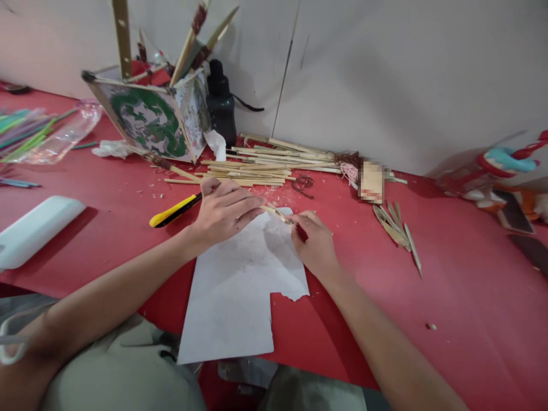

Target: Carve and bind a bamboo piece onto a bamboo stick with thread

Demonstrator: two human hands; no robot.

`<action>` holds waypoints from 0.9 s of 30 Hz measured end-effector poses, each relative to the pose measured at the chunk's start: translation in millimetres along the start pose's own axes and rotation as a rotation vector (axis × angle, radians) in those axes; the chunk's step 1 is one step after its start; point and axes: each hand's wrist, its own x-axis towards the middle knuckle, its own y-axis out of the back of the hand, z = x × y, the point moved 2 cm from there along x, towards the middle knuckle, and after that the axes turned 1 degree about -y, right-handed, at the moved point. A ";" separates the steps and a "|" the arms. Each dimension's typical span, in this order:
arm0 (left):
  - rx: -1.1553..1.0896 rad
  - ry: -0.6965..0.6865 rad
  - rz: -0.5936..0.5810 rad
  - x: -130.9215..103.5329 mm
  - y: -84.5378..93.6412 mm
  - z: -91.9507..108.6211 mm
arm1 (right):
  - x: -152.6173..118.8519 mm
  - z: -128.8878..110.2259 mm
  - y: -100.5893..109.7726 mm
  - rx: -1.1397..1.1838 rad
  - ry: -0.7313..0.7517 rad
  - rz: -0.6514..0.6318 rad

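Note:
My left hand (225, 212) is closed on the left part of a thin bamboo stick (276, 213), over the top edge of a torn white paper sheet (233, 302). The stick's right end is pinched in my right hand (313, 238), where something dark red shows between the fingers. To the left of my left hand lies a yellow and black utility knife (173, 211). Bamboo sticks (248, 171) are piled just beyond both hands, with small shavings scattered around them.
A box with green dragon pictures (148, 120) holds bamboo pieces beside a black bottle (221, 108). On the left are a white case (40, 231) and colourful sticks (32, 134). Bamboo strips (396, 228) and a red-lidded cup (479, 171) stand or lie to the right.

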 end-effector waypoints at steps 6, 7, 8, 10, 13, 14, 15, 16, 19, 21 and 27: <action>0.011 0.049 -0.073 2.3 -2.3 0.7 | -1.4 5.1 6.2 0.038 -0.125 0.002; 0.013 0.050 -0.075 2.7 -2.8 0.5 | -1.4 6.2 6.4 0.016 -0.128 -0.028; 0.014 0.046 -0.081 2.7 -3.5 0.3 | -1.3 6.9 6.3 -0.011 -0.121 -0.064; 0.018 0.031 -0.103 1.8 -5.3 -0.6 | -1.2 7.0 5.4 -0.064 -0.099 -0.130; 0.037 0.005 -0.121 -0.9 -7.6 -2.4 | -2.2 4.3 4.5 -0.118 -0.074 -0.189; 0.048 0.000 -0.112 -1.6 -8.0 -3.0 | -2.9 3.1 4.7 -0.130 -0.070 -0.195; 0.058 -0.004 -0.099 -2.2 -8.2 -3.4 | -3.8 1.9 5.3 -0.138 -0.068 -0.194; 0.064 -0.005 -0.085 -2.4 -8.2 -3.7 | -4.7 0.8 6.5 -0.139 -0.071 -0.185; 0.058 0.003 -0.045 -2.1 -7.6 -3.4 | -7.4 -1.6 13.1 -0.094 -0.121 -0.096; 0.058 0.002 -0.016 -1.7 -6.5 -2.4 | -9.2 -3.3 17.2 0.005 -0.179 -0.041; 0.025 0.032 0.017 -3.6 -3.2 -0.8 | -14.4 -7.7 14.5 0.625 -0.336 0.085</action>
